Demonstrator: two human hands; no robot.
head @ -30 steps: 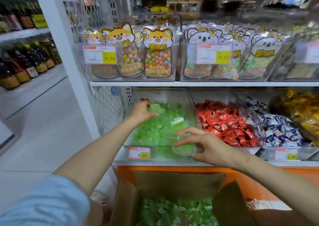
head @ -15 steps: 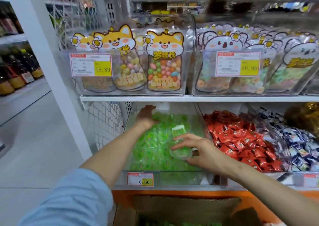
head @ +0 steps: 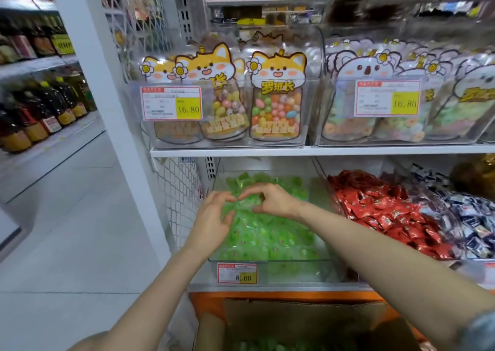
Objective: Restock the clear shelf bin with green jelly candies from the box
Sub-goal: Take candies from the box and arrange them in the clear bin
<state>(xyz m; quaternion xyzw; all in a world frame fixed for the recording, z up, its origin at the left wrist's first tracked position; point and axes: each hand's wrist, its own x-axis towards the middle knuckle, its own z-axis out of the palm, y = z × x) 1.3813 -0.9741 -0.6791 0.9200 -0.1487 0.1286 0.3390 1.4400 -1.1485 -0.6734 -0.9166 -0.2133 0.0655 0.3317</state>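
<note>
My right hand [head: 270,202] has come up from 6 o'clock to join my left hand [head: 213,218] at 12 o'clock in the clear plastic shelf bin [head: 294,266], both curled over the green wrapped jelly candies [head: 267,238]; I cannot tell whether they grip, and I am probably levelling the pile.

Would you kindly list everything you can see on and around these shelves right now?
Clear plastic shelf bin: one, transparent, lower shelf, centre.
Green jelly candies: many, green, filling that bin.
Red-wrapped candies: many, red, next bin to the right.
Blue-and-white wrapped candies: many, far right.
Fox-topped candy pouches: several, orange-yellow, upper shelf.
Koala-topped candy pouches: several, white, upper shelf, right.
Brown cardboard box: one, below the shelf, green candies inside.
Dark bottles: several, left aisle shelves.
Hands: left hand, right hand, both over the green candies; grip unclear.
</note>
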